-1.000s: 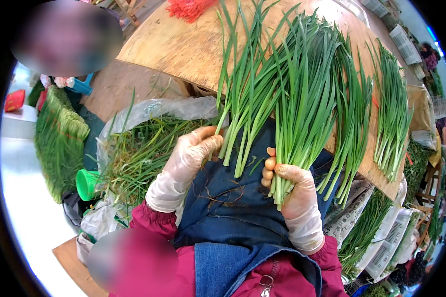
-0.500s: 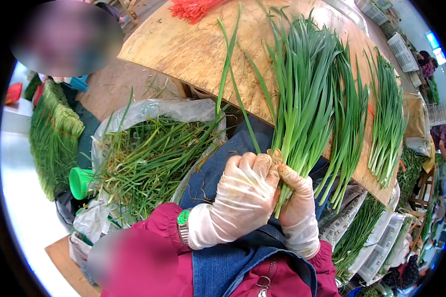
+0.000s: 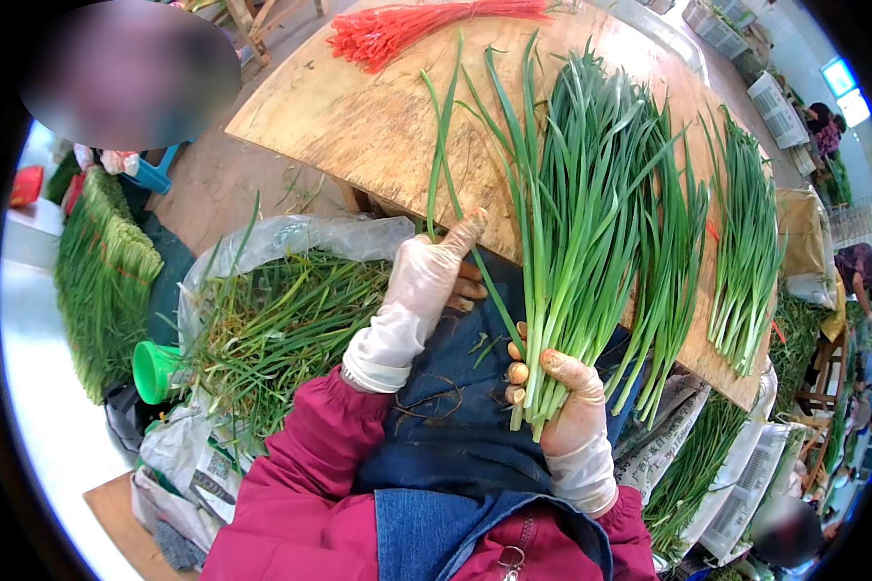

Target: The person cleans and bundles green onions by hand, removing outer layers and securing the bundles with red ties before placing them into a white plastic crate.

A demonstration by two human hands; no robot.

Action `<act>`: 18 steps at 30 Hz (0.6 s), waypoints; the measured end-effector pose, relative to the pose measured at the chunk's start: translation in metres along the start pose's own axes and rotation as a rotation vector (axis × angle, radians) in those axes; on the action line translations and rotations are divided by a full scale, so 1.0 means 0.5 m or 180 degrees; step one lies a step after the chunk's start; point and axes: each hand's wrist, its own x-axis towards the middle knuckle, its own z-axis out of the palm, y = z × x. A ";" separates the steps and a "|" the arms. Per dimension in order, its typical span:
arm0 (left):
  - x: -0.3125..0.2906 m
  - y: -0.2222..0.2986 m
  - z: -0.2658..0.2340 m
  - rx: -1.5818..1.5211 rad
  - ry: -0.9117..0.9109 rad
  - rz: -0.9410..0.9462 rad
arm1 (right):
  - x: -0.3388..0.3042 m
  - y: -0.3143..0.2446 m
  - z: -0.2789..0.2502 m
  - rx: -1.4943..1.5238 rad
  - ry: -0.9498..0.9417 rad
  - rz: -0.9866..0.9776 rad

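Note:
My right hand (image 3: 564, 407), in a thin clear glove with torn fingertips, grips the root end of a thick bunch of green chives (image 3: 581, 232) that fans up over the wooden table (image 3: 358, 116). My left hand (image 3: 426, 286), also gloved, pinches a few loose chive stalks (image 3: 441, 136) just left of the bunch, above my blue apron (image 3: 446, 426). Two sorted chive bundles (image 3: 746, 252) lie on the table to the right.
A plastic sack of loose chive trimmings (image 3: 281, 329) sits at my left with a green cup (image 3: 153, 371) beside it. Red ties (image 3: 407, 24) lie at the table's far edge. More chive stacks (image 3: 102, 281) are on the far left, bagged greens (image 3: 707, 465) lower right.
My left hand let go of the bunch it clasped with the right and moved up and left, now holding a few separate stalks. The right hand keeps the bunch.

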 end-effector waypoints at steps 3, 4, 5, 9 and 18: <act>0.000 0.006 0.000 -0.0020 0.0012 0.0109 | 0.001 0.001 0.000 -0.0112 0.0063 0.0028; -0.003 0.012 -0.002 0.0019 0.0024 0.0207 | 0.000 0.001 0.000 -0.0131 0.0093 0.0041; -0.022 0.017 -0.006 -0.0136 0.0171 0.0341 | 0.000 0.001 0.000 -0.0150 0.0121 0.0056; -0.090 0.007 -0.125 0.0118 0.0794 0.1137 | 0.003 0.002 0.000 -0.0106 0.0041 0.0024; -0.176 -0.086 -0.489 0.5351 0.3474 0.1149 | 0.006 0.007 -0.005 0.0164 -0.0154 0.0135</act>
